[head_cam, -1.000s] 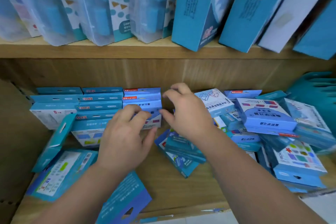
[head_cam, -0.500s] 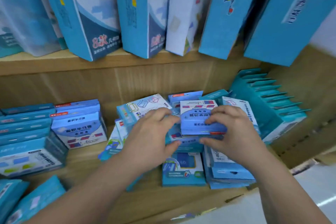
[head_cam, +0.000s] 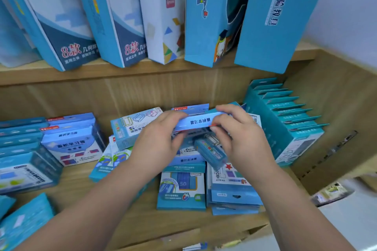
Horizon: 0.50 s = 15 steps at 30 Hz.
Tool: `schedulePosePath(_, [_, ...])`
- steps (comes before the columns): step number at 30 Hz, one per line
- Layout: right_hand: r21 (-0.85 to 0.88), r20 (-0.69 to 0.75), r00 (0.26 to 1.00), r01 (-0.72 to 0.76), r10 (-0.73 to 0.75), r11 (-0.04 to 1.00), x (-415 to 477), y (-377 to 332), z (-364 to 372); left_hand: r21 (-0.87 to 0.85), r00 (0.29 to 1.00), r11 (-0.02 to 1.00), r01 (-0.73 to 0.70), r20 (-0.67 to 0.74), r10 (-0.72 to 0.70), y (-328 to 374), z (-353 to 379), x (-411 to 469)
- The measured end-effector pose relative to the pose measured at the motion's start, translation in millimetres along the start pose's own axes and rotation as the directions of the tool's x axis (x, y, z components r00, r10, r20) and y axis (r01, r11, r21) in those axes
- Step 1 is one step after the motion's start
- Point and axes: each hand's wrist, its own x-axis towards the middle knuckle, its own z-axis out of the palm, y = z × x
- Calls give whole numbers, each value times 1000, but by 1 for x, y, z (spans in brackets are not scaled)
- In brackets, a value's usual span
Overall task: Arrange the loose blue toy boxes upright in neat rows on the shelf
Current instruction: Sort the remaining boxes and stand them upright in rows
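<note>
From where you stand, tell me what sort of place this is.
Likely a shop or stockroom for educational toys: wooden shelf with tall packaged boxes above, many identical small blue boxes with hang-tabs below, and both hands sorting one blue box.

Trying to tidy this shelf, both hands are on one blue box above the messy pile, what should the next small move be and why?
Probably carry the held box left and stand it beside the upright row. Left hand and right hand grip its ends, lifted off the loose pile, and bare shelf board shows next to that row.
</note>
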Motion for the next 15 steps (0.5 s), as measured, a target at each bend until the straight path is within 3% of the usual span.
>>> schedulePosePath(5, [253, -176, 982, -15, 61, 967, 17, -17, -17, -26, 990, 999, -33, -137, 29, 20, -30, 4])
schedulePosePath(8, [434, -240, 928, -159, 284, 887, 25, -42, -21, -4, 957, 999, -45, -286, 41, 33, -50, -7])
schedulePosePath(11, [633, -2, 894, -346, 449, 692, 27, -69, -12, 88, 901, 995, -51, -425, 84, 35, -63, -23])
schedulePosePath(15, [803, 369, 850, -495, 376, 333, 27, -109, 1, 333, 813, 924, -189, -475, 337, 19, -68, -45])
